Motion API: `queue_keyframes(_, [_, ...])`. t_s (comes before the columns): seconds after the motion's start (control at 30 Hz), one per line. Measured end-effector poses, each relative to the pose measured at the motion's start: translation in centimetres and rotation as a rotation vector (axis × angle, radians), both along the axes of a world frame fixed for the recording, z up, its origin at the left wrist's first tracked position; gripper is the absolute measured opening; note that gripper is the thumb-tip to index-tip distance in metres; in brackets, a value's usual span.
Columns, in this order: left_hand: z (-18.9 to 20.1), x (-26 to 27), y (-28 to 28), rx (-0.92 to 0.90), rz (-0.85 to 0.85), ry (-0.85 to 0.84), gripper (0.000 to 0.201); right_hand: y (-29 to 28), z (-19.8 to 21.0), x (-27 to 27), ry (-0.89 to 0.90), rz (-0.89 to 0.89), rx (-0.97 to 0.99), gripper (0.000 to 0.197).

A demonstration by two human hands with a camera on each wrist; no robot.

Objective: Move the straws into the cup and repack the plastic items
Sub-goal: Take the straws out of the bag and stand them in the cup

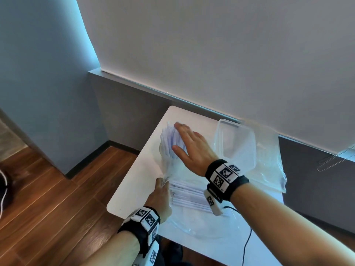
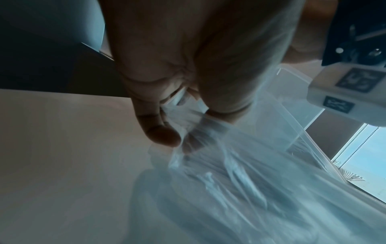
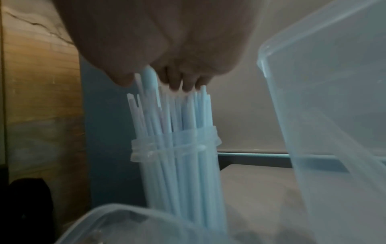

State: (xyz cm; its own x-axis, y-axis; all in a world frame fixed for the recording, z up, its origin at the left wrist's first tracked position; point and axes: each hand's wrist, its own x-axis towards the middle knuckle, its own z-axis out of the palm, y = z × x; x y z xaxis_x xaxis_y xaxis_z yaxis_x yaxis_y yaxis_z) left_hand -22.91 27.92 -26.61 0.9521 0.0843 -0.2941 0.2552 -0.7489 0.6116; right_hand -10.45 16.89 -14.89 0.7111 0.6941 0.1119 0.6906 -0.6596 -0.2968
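A clear cup (image 1: 166, 160) stands at the table's left edge, packed with upright pale blue straws (image 1: 170, 140). My right hand (image 1: 180, 137) lies flat over their tops, fingers straight. In the right wrist view its fingertips (image 3: 176, 85) touch the ends of the straws (image 3: 173, 118) above the cup's rim (image 3: 175, 145). My left hand (image 1: 162, 182) pinches the edge of a clear plastic bag (image 1: 192, 221) between thumb and finger. The left wrist view shows that pinch (image 2: 179, 138) on the film (image 2: 229, 173). More straws (image 1: 189, 196) lie flat in that bag.
A clear rectangular plastic container (image 1: 237, 143) stands to the right of the cup on another crumpled clear bag (image 1: 269, 166). The white table (image 1: 138, 179) is small, with wooden floor (image 1: 57, 198) off its left edge. A wall runs behind it. A black cable (image 1: 247, 237) hangs off the front.
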Motion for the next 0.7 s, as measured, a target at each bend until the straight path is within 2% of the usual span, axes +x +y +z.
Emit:
queue_keyframes(0.1, [0.1,0.0,0.0,-0.001,0.008,0.018,0.089,0.7,0.8,0.1,-0.092,-0.012,0.09,0.073])
queue_keyframes(0.27, [0.5,0.0,0.0,-0.008,0.019,0.053,0.087,1.5,-0.4,0.2,-0.167,0.094,-0.208,0.066])
queue_keyframes(0.37, [0.7,0.2,0.1,0.008,0.012,0.058,0.086,2.0,-0.4,0.4,-0.207,0.069,-0.086,0.068])
queue_keyframes(0.5, [0.9,0.3,0.0,0.017,0.008,0.065,0.079,2.8,-0.4,-0.1,-0.272,0.112,-0.241,0.068])
queue_keyframes(0.57, [1.0,0.5,0.0,0.028,0.014,0.029,0.069,2.4,0.3,-0.9,-0.3,0.088,-0.137,0.061])
queue_keyframes(0.63, [1.0,0.6,0.0,0.051,0.023,0.001,0.059,1.8,1.0,-2.5,-0.384,0.117,0.066,0.04])
queue_keyframes(0.7, [1.2,0.6,-0.1,0.077,0.027,0.006,0.053,0.4,0.4,-4.7,-0.341,0.181,0.188,0.031])
